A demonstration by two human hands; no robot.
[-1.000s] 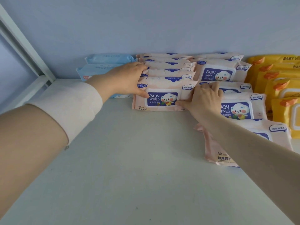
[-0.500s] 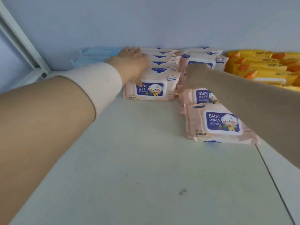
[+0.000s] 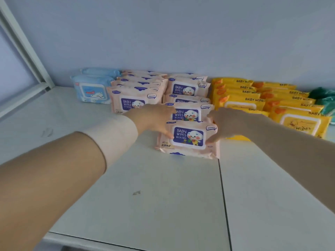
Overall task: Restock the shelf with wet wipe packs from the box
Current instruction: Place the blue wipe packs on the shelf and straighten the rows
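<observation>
"Holding it by both ends, are they?"

"Yes. The left hand (image 3: 154, 120) has the left end of the front pink pack (image 3: 188, 140) and the right hand (image 3: 223, 124) has the right end. Each thumb presses on the printed face, and the fingers curl over the top edge. I think they close behind it, though the pack hides the tips."

"Where does it sit?"

"On the white shelf (image 3: 163, 196), at the front of the right-hand pink column (image 3: 187, 87), touching the pack behind it."

"And which way does it lie?"

"Its long axis runs left to right, along the shelf's front edge. The label faces forward and tilts upward, with BABY WIPES reading upright. Its lower edge rests on the board and its top edge leans back."

"What is around it?"

"A second pink column (image 3: 134, 100) stands just to the left, with blue packs (image 3: 92, 90) beyond it by the shelf's upright. Yellow packs (image 3: 253, 99) fill the right side, in rows facing the same way. Something green (image 3: 324, 100) lies past them, too blurred to name."
</observation>
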